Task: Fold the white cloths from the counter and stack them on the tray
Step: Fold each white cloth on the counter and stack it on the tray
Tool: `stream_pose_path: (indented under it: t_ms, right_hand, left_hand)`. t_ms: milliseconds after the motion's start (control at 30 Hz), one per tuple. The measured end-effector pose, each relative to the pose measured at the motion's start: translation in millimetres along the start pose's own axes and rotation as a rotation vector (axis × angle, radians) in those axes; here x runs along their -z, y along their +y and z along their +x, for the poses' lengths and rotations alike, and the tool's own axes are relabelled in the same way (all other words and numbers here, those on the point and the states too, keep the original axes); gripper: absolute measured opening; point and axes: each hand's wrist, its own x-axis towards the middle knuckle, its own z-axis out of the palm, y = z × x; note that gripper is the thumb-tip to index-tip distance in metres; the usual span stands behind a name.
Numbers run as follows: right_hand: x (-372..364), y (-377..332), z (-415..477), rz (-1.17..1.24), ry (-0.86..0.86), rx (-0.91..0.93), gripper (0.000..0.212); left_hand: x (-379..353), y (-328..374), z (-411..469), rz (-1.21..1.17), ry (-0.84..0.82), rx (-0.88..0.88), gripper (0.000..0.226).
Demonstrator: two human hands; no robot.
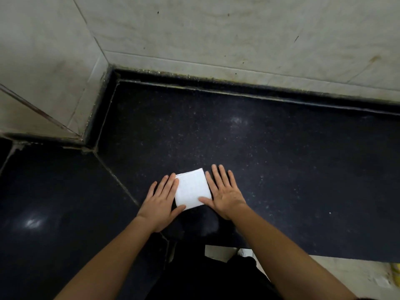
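One white cloth (191,190) is noted, folded into a small, roughly square packet. It lies flat on the dark speckled surface (281,159), near the front edge and well apart from the wall (216,29). The packet is turned slightly, so its edges are not square to the front edge.

The left hand (161,202) is laid palm down on the surface, just beside the cloth's left edge. Its grip is wide: the fingers are straight and a little spread, and nothing is clasped. The index finger is set along the cloth's left edge, touching it. The thumb tip is placed at the near left corner.

The right hand (225,195) is laid palm down in the same way, just beside the cloth's right edge. Its grip is also wide, with the fingers straight and holding nothing. The index finger is run along the right edge. The thumb is rested on the near right corner of the cloth.

Both forearms are bare.

The wall is faced in pale, stained tiles and forms an inside corner at upper left. A diagonal joint (116,176) between two slabs is seen left of the left hand. Pale floor (346,271) is visible below the front edge at lower right. Dark clothing (205,278) fills the bottom centre.
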Motion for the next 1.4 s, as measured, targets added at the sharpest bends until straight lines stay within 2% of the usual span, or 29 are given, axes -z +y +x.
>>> stream_pose_path:
  t_ms: [100,200,333,433,467,567,700,900,1033,1100,1200,1233,1333,1400]
  right_hand:
    - [-5.3,12.7,-18.1,0.028,0.01,-0.092,0.099]
    - [2.2,8.7,-31.7,0.147,0.037,-0.143,0.08]
    - [15.6,-11.9,-35.9,0.446,0.126,-0.24,0.051]
    - [16.5,-24.4,-31.6,0.649,0.112,-0.361,0.04]
    - [15.5,-26.4,-30.1,0.682,0.113,-0.392,0.04]
    - [13.0,-29.0,-24.5,0.737,0.114,-0.463,0.038]
    - [12.4,-28.6,-18.1,0.809,0.064,-0.529,0.031]
    - [15.6,-21.4,-17.8,0.865,0.015,-0.538,0.021]
    - [17.2,-18.5,-19.1,0.88,0.008,-0.527,0.02]
    - [19.2,-17.9,-19.0,0.886,0.006,-0.515,0.028]
    - [30.4,-17.5,-15.2,0.889,0.02,-0.459,0.054]
    - [36.8,-16.8,-12.7,0.883,0.038,-0.424,0.057]
    - [59.9,-11.2,-7.3,0.816,0.105,-0.269,0.036]
    - [74.3,-3.3,-7.4,0.731,0.109,-0.155,0.032]
  left_hand:
    - [3.2,1.7,0.4,0.013,-0.033,0.006,0.091]
    - [7.5,1.4,-0.3,-0.024,-0.025,-0.006,0.087]
    - [28.7,6.2,13.1,-0.123,0.211,0.003,0.067]
    - [42.6,14.7,43.9,-0.072,0.307,-0.119,0.047]
    - [45.5,17.8,54.8,-0.022,0.297,-0.189,0.046]
    - [54.2,29.7,79.2,0.167,0.165,-0.405,0.07]
    - [69.2,37.2,96.4,0.538,-0.018,-0.583,0.058]
    - [84.3,40.0,111.1,0.573,-0.036,-0.651,0.054]
    - [99.9,48.2,114.7,0.57,-0.067,-0.632,0.037]
    - [110.8,49.6,112.8,0.52,-0.071,-0.605,0.033]
    - [130.2,47.8,107.6,0.397,-0.095,-0.557,0.029]
    - [136.6,45.9,106.0,0.359,-0.095,-0.544,0.027]
    - [156.0,35.5,97.3,0.293,-0.031,-0.528,0.023]
    - [167.3,25.4,90.3,0.247,0.018,-0.519,0.02]
